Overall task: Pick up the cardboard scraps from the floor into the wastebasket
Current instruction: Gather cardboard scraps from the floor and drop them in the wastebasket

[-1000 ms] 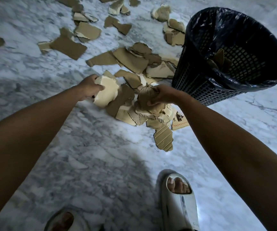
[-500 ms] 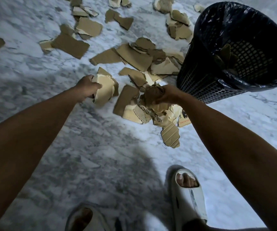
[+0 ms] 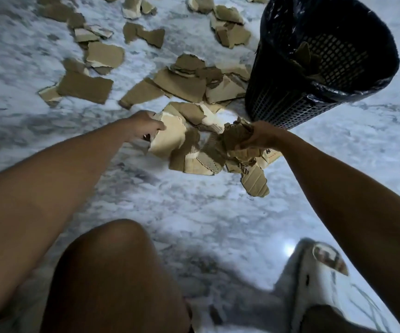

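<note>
Torn brown cardboard scraps (image 3: 182, 85) lie scattered over the marble floor, thickest just left of the wastebasket (image 3: 280, 102), a black mesh bin lined with a dark bag, with a few scraps inside. My left hand (image 3: 143, 123) grips the edge of a large pale scrap (image 3: 167, 138) low over the floor. My right hand (image 3: 259, 138) is closed around a crumpled bunch of scraps (image 3: 235, 138) just in front of the wastebasket's base. More loose pieces (image 3: 254, 183) lie under and beside both hands.
My bare knee (image 3: 112, 272) fills the lower middle and my foot in a white slide sandal (image 3: 314, 280) stands at lower right. Further scraps (image 3: 102, 54) spread to the far left and top. Bare marble floor (image 3: 194, 207) lies between my knee and the pile.
The view has dropped lower and my knee has come into sight. My left hand with its pale scrap has shifted right toward the pile. My right hand still holds its bunch.
</note>
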